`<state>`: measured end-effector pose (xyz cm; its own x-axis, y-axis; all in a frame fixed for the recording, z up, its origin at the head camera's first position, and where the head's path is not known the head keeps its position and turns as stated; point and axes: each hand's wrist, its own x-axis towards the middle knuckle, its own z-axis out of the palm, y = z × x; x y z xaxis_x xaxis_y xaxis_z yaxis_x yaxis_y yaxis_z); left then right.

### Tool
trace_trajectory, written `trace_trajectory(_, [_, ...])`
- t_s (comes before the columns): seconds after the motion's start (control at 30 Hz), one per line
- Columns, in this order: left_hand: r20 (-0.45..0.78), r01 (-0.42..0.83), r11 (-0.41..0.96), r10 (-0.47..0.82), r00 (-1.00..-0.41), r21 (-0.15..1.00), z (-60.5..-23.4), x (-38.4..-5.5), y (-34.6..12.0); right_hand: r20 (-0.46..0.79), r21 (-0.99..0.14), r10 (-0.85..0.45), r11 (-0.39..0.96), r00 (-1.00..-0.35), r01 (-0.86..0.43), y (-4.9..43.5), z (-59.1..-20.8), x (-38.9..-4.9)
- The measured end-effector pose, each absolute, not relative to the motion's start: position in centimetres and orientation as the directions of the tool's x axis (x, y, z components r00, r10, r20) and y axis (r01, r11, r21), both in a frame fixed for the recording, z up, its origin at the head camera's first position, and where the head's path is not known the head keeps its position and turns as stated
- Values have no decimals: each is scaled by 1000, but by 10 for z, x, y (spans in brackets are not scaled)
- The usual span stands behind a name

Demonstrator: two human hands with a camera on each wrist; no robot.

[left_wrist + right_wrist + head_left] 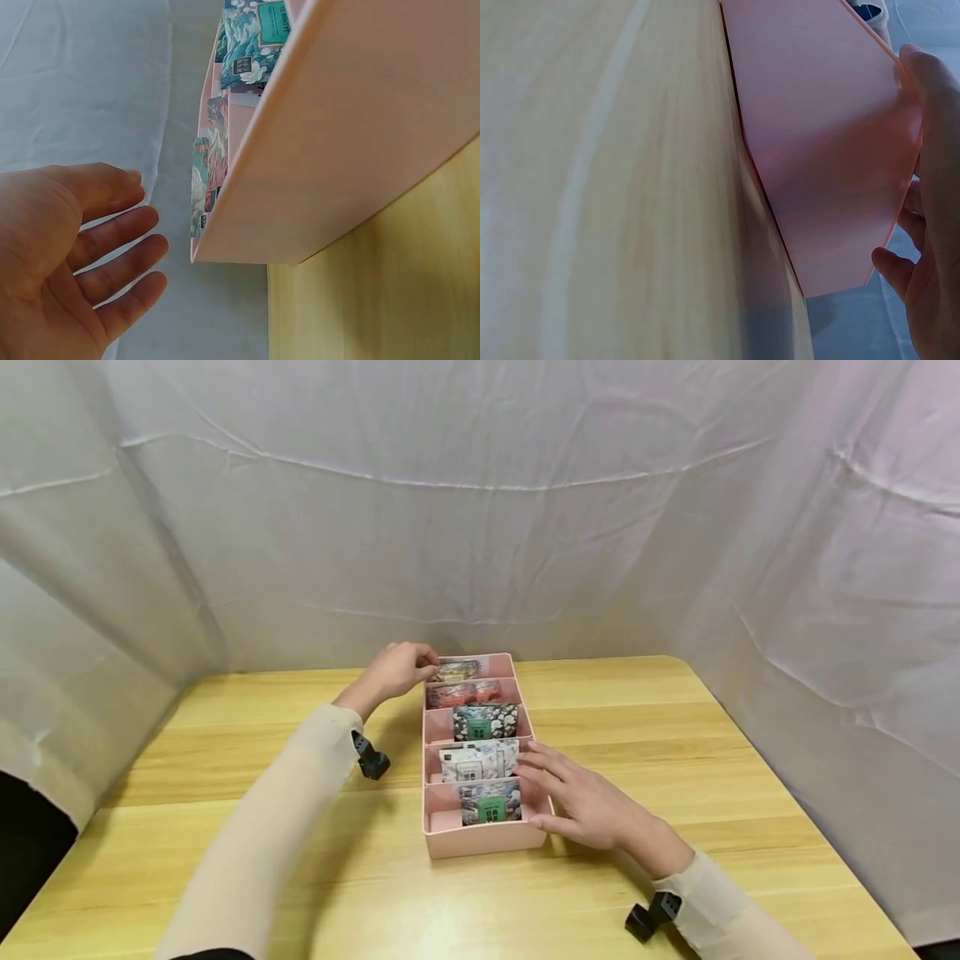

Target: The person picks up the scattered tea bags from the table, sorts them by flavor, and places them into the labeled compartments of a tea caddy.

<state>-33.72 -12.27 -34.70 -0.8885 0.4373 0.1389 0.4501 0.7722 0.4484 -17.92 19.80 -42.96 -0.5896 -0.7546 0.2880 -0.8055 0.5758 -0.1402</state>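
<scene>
A long pink divided box (486, 842) stands on the table, its compartments running front to back. Small printed sachets stand in them: a blue-grey one with a green label (491, 802) nearest, then white ones (480, 761), a dark floral one (486, 723), red ones (463, 693) and a yellowish one (457, 671) farthest. By the far left corner is my left hand (396, 670); the left wrist view shows its fingers loosely bent, apart from the box, holding nothing. My right hand (592, 802) rests at the near right rim, fingers spread, fingertips touching the edge (911, 75).
The wooden table (637, 718) extends on both sides of the box. A pale cloth curtain (450, 527) hangs behind the table and along its sides. Small black devices (652, 917) are strapped at both wrists.
</scene>
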Motion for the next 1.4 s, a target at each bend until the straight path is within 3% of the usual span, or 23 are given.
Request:
trace_trajectory(0.77, [159, 522, 761, 502, -850, 386, -353, -288, -155, 220, -160, -756, 596, -617, -787, 199, -422, -179])
trace_trajectory(1.2, [160, 530, 772, 508, -847, 350, -363, -258, -176, 244, -130, -804, 527, -542, -840, 209, -408, -184])
trace_trajectory(1.4, [175, 539, 779, 511, -842, 321, -370, -244, -188, 259, -120, -791, 543, -554, -831, 216, -401, -190])
